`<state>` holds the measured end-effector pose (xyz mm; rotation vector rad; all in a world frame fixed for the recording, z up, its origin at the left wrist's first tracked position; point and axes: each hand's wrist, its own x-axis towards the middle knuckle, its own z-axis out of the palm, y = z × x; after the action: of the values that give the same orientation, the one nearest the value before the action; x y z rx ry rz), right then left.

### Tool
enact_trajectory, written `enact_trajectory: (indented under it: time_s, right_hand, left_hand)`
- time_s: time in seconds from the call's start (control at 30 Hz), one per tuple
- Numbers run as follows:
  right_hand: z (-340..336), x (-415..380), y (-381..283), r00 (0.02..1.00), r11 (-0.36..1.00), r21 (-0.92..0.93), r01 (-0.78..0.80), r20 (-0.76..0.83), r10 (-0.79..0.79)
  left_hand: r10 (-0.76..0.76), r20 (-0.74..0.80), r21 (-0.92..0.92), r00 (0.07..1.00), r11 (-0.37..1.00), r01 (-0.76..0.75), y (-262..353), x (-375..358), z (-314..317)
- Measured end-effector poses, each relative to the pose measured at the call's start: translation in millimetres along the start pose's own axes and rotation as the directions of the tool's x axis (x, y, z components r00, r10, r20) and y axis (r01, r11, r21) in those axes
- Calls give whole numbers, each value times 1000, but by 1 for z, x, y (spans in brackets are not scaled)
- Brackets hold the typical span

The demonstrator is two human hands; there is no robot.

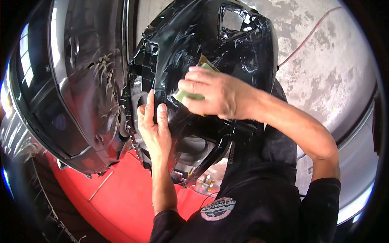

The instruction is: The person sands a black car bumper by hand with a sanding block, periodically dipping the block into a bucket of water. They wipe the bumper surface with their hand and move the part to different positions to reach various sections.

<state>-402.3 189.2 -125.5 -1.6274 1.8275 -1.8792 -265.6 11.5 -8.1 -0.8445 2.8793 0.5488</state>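
A glossy black car bumper [190, 18] fills the upper middle of the view, with whitish wet smears across its surface and a squarish opening near its far end. My right hand [221, 93] presses a green pad [187, 96] onto the bumper, fingers curled over it. A yellow-brown edge shows at the pad's far end. At the bumper's left edge, my left hand [154, 129] grips the rim, thumb and fingers on either side of it. Part of the left fingers is hidden behind the edge.
A dark car [36, 81] with a crumpled, torn panel [101, 81] stands close on the left. Red flooring [109, 202] lies below, with several small bottles [208, 182] on it. A reddish hose [310, 38] crosses the stained concrete floor [320, 73] at right.
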Motion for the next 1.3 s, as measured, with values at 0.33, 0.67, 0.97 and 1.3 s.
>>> enact_trajectory:
  time_s: [0.33,0.67,0.97,1.3]
  right_hand:
    - [-73,-46,54,859,852,-199,-485,-291,421]
    - [-88,-128,-14,393,511,417,-752,-340,854]
    - [-90,-142,-21,306,420,461,-781,-303,902]
    - [-118,-153,16,285,386,439,-812,-279,917]
  left_hand:
    - [192,187,577,963,772,-266,34,-23,-5]
    - [294,347,606,891,654,-452,71,23,62]
    - [433,456,407,777,675,-615,85,49,112]
    - [124,611,437,782,770,-464,71,-11,17]
